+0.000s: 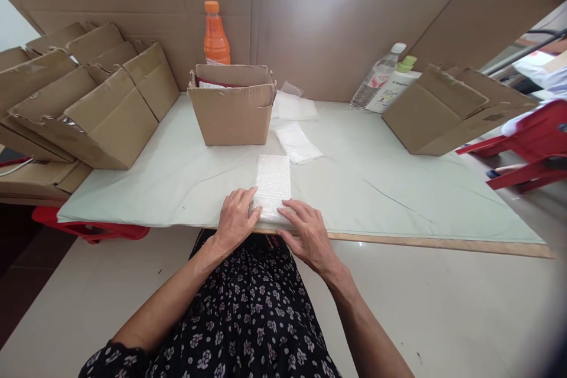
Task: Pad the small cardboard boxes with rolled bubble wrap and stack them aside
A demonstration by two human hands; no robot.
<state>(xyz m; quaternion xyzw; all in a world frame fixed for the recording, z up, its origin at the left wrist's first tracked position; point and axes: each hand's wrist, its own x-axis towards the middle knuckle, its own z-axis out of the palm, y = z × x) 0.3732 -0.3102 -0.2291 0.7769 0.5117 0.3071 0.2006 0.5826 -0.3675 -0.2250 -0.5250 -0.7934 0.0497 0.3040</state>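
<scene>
A white bubble-wrap pouch (273, 183) lies flat near the front edge of a low table covered in pale green paper (381, 189). My left hand (235, 220) rests on the pouch's near left corner, fingers pressing down. My right hand (308, 231) presses the near right corner. Both hands lie flat on the pouch rather than closed around it. A second bubble-wrap piece (297, 143) lies farther back, and another thin one (295, 107) beyond it.
An open cardboard box (233, 111) stands behind the pouch, with an orange bottle (215, 35) behind it. Stacked folded cartons (84, 94) fill the left. A carton (447, 111), two bottles (385, 84) and red plastic chairs (531, 142) are at right. Cardboard sheets form the back wall.
</scene>
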